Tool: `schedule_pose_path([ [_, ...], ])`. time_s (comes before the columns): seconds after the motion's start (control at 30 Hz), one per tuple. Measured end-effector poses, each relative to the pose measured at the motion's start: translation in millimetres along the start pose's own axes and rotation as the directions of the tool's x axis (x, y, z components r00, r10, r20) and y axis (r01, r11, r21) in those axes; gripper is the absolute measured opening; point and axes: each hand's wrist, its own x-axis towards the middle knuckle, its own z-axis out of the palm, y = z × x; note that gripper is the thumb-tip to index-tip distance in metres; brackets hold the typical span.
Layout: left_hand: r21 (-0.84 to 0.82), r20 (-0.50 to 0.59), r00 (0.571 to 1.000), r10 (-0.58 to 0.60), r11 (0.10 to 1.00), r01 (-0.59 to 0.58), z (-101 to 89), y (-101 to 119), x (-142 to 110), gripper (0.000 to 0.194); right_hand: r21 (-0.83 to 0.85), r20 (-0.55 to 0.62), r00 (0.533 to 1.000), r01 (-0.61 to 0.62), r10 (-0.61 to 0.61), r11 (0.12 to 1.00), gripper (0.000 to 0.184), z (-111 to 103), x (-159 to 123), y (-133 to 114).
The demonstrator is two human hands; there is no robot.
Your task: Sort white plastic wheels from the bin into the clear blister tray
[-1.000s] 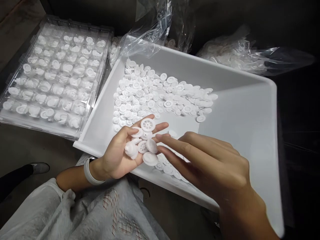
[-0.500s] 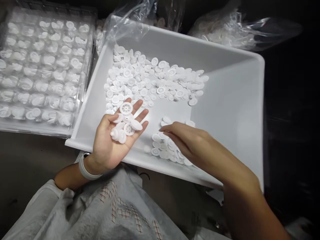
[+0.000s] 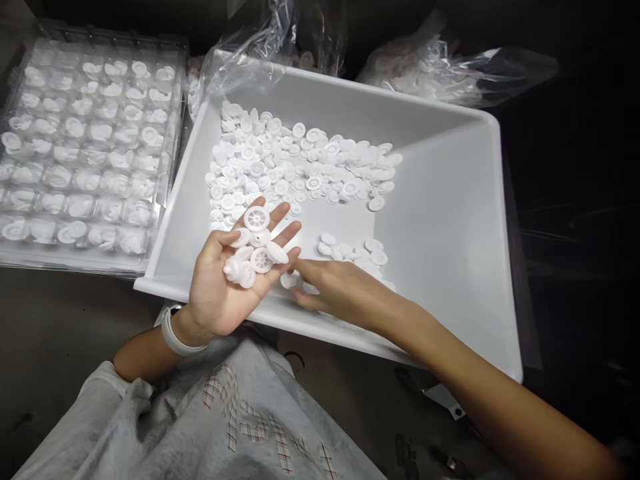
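Note:
My left hand [image 3: 227, 280] is palm up over the near left part of a grey plastic bin. Several small white plastic wheels [image 3: 261, 260], some with spokes and one with a pointed hub, lie piled on its palm and fingers. Low in the bin, my right hand [image 3: 335, 287] points left, close to the left fingertips. Its thumb and fingers are apart, with loose white wheels [image 3: 289, 281] at and between their tips. More white wheels [image 3: 367, 257] lie just beyond this hand, partly hidden by it.
The grey bin [image 3: 440, 167] holds a large heap of white wheels [image 3: 280, 160] at its far left. Left of it stands a stack of clear compartment trays [image 3: 90, 257] filled with white parts. Clear plastic bags [image 3: 425, 67] of parts lie behind the bin's far rim.
My right hand has moved left and lower in the bin, nearer my left hand, its fingers spreading apart. The left hand keeps its wheels, almost still. The view has shifted slightly.

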Motion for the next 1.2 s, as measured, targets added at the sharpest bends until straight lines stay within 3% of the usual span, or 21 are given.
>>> schedule_pose_path([
  [0.07, -0.025, 0.002, 1.0, 0.0, 1.0, 0.0, -0.4, 0, 0, 0.054, 0.014, -0.196, 0.98, -0.017, 0.019, 1.0, 0.018, -14, -4, -6],
  [0.17, -0.056, 0.014, 1.0, -0.013, 0.998, 0.014, -1.6, -1, 1, 0.051, 0.022, -0.472, 0.88, -0.049, 0.053, 0.999, 0.023, -28, -4, -21],
  [0.27, -0.07, 0.036, 0.999, -0.037, 0.997, 0.04, -2.7, 0, 2, 0.049, -0.077, -0.59, 0.805, 0.011, -0.055, 0.997, 0.025, -29, 7, -34],
  [0.33, -0.067, 0.038, 0.998, -0.048, 0.996, 0.05, -3.1, 1, 2, 0.049, -0.149, -0.585, 0.798, 0.07, -0.145, 0.986, 0.021, -26, 17, -37],
  [0.47, -0.048, 0.017, 0.998, -0.056, 0.997, 0.056, -3.7, 1, 2, 0.046, -0.199, -0.515, 0.83, 0.128, -0.214, 0.972, 0.014, -28, 23, -35],
  [0.7, -0.067, 0.015, 0.995, -0.095, 0.993, 0.096, -2.7, 0, 5, 0.049, -0.062, -0.423, 0.893, 0.138, -0.151, 0.988, 0.031, -52, 16, -35],
  [0.8, -0.061, -0.009, 0.995, -0.1, 0.993, 0.099, -1.3, 0, 7, 0.048, -0.108, -0.347, 0.916, 0.175, -0.202, 0.979, 0.018, -56, 17, -34],
  [0.9, -0.066, -0.035, 0.994, -0.102, 0.993, 0.1, -0.5, -1, 6, 0.047, -0.192, -0.406, 0.877, 0.191, -0.255, 0.963, 0.004, -53, 18, -31],
  [1.13, -0.091, -0.049, 0.994, -0.098, 0.991, 0.094, -0.1, -1, 6, 0.049, -0.415, -0.525, 0.751, 0.185, -0.4, 0.891, 0.014, -42, 16, -24],
  [1.2, -0.087, -0.066, 0.993, -0.1, 0.992, 0.094, 0.3, -1, 7, 0.051, -0.444, -0.524, 0.735, 0.193, -0.429, 0.875, 0.018, -40, 16, -23],
])
